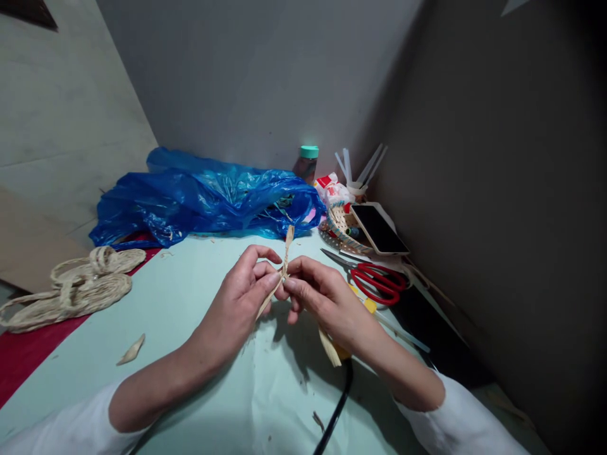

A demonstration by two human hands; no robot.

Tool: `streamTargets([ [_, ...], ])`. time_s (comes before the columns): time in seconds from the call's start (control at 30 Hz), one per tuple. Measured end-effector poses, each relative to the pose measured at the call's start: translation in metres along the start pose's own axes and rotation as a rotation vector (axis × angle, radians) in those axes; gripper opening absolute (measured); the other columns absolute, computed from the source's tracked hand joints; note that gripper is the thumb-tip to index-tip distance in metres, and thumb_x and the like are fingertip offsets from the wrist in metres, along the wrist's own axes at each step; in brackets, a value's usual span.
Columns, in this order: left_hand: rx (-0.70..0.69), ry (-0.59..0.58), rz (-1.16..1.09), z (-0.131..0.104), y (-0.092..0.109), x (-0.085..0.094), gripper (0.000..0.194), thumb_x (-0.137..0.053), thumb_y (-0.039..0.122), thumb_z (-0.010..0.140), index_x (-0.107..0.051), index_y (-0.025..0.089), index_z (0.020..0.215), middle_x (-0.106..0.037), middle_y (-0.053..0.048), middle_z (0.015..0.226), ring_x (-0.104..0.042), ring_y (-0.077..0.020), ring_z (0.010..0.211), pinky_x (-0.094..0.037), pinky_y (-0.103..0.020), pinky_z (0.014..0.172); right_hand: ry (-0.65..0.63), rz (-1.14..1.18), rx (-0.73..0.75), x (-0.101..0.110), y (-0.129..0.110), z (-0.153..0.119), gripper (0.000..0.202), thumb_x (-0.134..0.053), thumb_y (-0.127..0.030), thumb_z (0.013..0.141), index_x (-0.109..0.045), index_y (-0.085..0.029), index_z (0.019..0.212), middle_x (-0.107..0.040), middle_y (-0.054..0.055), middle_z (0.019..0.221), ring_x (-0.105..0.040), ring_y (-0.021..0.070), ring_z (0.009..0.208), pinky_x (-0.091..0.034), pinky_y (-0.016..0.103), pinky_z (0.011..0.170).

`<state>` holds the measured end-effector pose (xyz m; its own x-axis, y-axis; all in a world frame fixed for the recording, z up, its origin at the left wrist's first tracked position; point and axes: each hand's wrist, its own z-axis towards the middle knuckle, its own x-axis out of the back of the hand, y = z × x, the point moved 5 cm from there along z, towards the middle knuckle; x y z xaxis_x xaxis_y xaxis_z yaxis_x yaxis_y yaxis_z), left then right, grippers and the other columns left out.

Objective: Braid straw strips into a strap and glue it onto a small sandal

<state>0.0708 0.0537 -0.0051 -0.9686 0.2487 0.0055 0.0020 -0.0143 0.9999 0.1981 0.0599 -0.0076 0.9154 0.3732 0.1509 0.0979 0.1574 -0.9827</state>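
Note:
Both hands meet over the middle of the pale green tabletop. Between my fingertips is a dried husk strip, its tip pointing up and other ends running down left and under the right hand. My left hand pinches it between thumb and fingers. From the other side, my right hand grips the same strip at the crossing, thumb close to the left thumb. A pale husk end hangs below the right palm. The fingers partly hide the crossing, so its exact form cannot be made out.
At left lie woven sandals and a husk scrap. A blue plastic bag spreads along the back. Red-handled scissors, a phone, a basket and a green-lidded jar stand rightward. A black cable runs in front.

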Motion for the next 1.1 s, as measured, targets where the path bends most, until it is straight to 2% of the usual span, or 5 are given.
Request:
streamTargets([
  [0.3, -0.09, 0.035, 0.279, 0.001, 0.006, 0.004, 0.009, -0.046, 0.029, 0.096, -0.044, 0.026, 0.105, -0.057, 0.006, 0.071, -0.051, -0.013, 0.068, -0.039, -0.027, 0.064, 0.075, -0.144, -0.01, 0.002, -0.003, -0.001, 0.015, -0.048, -0.028, 0.095, -0.054, -0.021, 0.083, -0.053, -0.006, 0.068, -0.043, 0.0079, 0.05, -0.035, 0.022, 0.051],
  [0.53, -0.21, 0.07, 0.611, 0.001, 0.014, 0.004, 0.009, -0.041, 0.023, 0.098, -0.046, 0.023, 0.105, -0.058, 0.005, 0.074, -0.053, -0.0127, 0.068, -0.038, -0.027, 0.067, 0.187, -0.171, 0.062, 0.006, -0.002, 0.001, 0.02, -0.056, -0.029, 0.091, -0.06, -0.019, 0.074, -0.059, -0.003, 0.067, -0.049, 0.0106, 0.061, -0.036, 0.024, 0.059],
  [0.73, -0.609, 0.257, 0.924, -0.006, 0.028, 0.005, 0.014, -0.055, 0.011, 0.09, -0.059, 0.016, 0.078, -0.056, 0.0, 0.076, -0.052, -0.0115, 0.068, -0.039, -0.025, 0.065, 0.329, -0.078, 0.005, 0.01, 0.003, 0.0, 0.019, -0.059, -0.029, 0.088, -0.063, -0.016, 0.074, -0.067, -0.001, 0.068, -0.049, 0.0098, 0.057, -0.036, 0.024, 0.057],
  [0.93, -0.964, 0.243, 1.12, -0.023, 0.024, -0.015, 0.015, -0.055, 0.003, 0.087, -0.067, 0.01, 0.081, -0.058, -0.004, 0.066, -0.055, -0.0146, 0.058, -0.041, -0.028, 0.054, 0.392, 0.118, 0.02, 0.009, 0.003, -0.001, 0.018, -0.063, -0.025, 0.084, -0.065, -0.015, 0.07, -0.055, -0.004, 0.058, -0.045, 0.0072, 0.053, -0.033, 0.021, 0.053],
  [1.1, -1.086, 0.233, 1.234, -0.026, 0.022, -0.021, 0.019, -0.053, 0.0, 0.086, -0.068, 0.004, 0.096, -0.07, -0.011, 0.076, -0.064, -0.0194, 0.065, -0.048, -0.03, 0.058, 0.404, 0.213, -0.039, 0.013, 0.013, 0.0, 0.02, -0.066, -0.032, 0.082, -0.064, -0.016, 0.07, -0.048, -0.005, 0.056, -0.035, 0.0064, 0.05, -0.023, 0.021, 0.047],
])
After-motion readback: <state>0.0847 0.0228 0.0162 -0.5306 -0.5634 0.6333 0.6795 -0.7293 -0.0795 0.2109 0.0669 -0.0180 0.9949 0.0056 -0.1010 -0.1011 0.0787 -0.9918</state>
